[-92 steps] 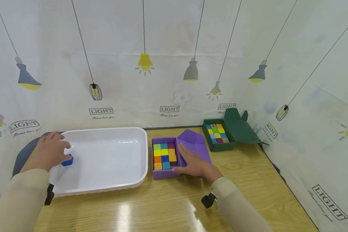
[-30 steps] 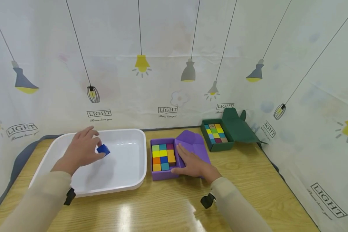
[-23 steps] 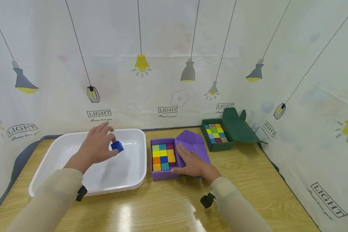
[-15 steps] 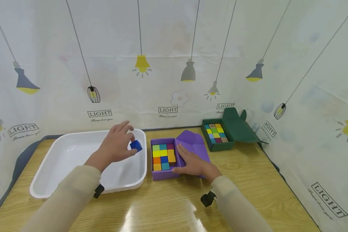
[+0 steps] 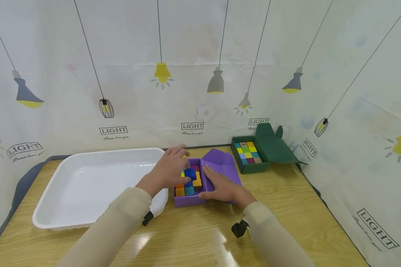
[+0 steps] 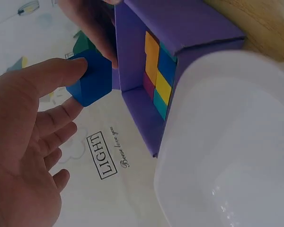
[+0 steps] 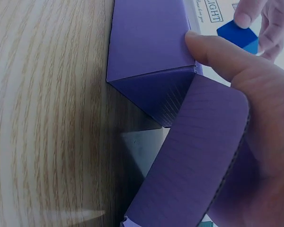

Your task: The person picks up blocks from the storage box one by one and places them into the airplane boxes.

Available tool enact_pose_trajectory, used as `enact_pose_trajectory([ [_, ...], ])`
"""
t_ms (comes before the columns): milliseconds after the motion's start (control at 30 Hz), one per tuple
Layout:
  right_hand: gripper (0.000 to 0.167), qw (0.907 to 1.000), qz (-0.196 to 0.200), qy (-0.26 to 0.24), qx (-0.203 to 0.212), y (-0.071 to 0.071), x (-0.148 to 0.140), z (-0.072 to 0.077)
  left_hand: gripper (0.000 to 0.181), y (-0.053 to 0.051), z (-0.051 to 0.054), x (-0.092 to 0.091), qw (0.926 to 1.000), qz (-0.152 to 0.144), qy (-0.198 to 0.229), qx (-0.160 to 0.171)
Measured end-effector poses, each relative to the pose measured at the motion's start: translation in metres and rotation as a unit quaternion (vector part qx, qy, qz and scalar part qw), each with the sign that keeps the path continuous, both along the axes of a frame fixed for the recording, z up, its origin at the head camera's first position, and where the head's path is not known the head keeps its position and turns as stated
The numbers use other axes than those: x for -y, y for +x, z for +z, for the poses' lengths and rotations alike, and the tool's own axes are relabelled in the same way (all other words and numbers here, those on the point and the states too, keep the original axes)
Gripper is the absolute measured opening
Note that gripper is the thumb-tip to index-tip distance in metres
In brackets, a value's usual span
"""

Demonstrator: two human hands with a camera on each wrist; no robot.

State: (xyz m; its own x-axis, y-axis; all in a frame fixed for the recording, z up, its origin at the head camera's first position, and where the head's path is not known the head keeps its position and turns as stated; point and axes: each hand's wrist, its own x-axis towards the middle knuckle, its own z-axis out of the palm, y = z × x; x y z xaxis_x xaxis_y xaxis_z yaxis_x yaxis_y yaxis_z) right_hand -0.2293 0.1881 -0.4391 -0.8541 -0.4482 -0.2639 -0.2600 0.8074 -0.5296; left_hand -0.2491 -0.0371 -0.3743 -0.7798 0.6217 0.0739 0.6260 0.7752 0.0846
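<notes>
Between thumb and finger, my left hand (image 5: 167,168) pinches a blue cube (image 5: 190,174) above the opened purple box (image 5: 189,201). The left wrist view has that cube (image 6: 95,79) apart from the box and tilted. Inside the box lie rows of coloured cubes, partly covered by the left hand in the head view. My right hand (image 5: 223,188) rests with straight fingers on the folded-back purple lid (image 5: 217,158). Its thumb touches the rim on the box's right side, as the right wrist view also shows.
Left of the purple box stands a white tray (image 5: 83,218), beneath my left forearm. A green box (image 5: 254,168) with its lid back, full of coloured cubes, sits at the back right. A printed cloth (image 5: 133,111) hangs behind the wooden table (image 5: 194,237).
My left hand took the blue cube from the white tray's left side, lifted it, and carried it right to over the purple box. The right hand has stayed in place.
</notes>
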Motion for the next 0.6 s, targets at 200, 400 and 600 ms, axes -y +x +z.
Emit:
enact_pose_trajectory([
  [200,0.101,1.0000,0.006,0.002,-0.007,0.000,-0.001,-0.001,0.030,0.000,-0.018,-0.015,0.9995,-0.029,0.005,0.016],
  [400,0.100,0.9999,0.011,0.002,-0.003,-0.001,-0.001,-0.001,0.025,0.000,-0.031,-0.026,0.9981,-0.033,-0.025,0.047],
  [600,0.099,0.9999,0.015,-0.003,-0.002,0.000,-0.001,0.000,0.025,-0.001,-0.036,-0.032,0.9960,-0.027,-0.037,0.077],
])
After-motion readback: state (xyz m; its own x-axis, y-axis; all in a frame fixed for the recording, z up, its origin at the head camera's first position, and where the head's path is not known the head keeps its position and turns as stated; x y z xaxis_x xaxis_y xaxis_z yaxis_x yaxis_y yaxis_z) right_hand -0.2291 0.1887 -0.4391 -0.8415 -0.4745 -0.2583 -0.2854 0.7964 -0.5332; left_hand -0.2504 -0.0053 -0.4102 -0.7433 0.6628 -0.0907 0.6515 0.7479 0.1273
